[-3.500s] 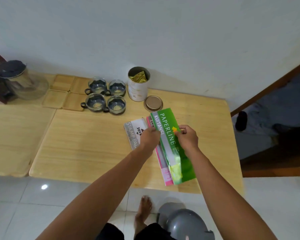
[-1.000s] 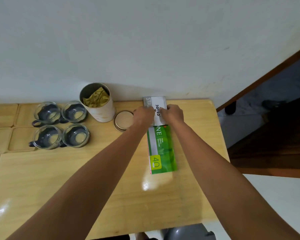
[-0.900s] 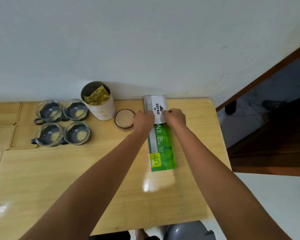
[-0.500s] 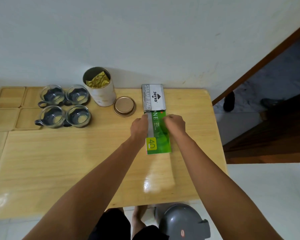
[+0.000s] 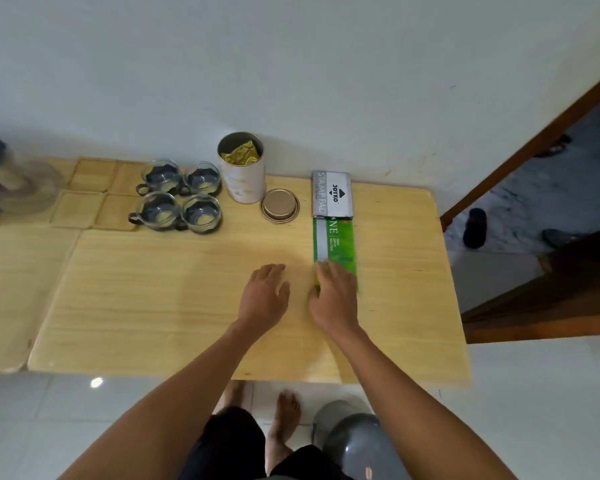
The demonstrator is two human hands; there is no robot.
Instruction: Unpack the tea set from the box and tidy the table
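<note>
Two hands are low over the table (image 5: 153,306), and I take the tea tin (image 5: 244,174) at the wall edge as my landmark. Right of the tin, the green paper pack (image 5: 335,244) lies flat with its long axis running from the wall toward me, its far end tucked against the grey stamp pad box (image 5: 332,194). My right hand (image 5: 333,299) rests flat and open on the pack's near end, gripping nothing; my left hand (image 5: 264,299) is spread open just beside it, off the pack, holding nothing. I judge the right hand is the nearer one for any final nudge. Left of the tin, four glass cups (image 5: 179,199) stand in a tight square beside wooden coasters (image 5: 84,188). The tin's lid (image 5: 279,205) lies just right of it.
</note>
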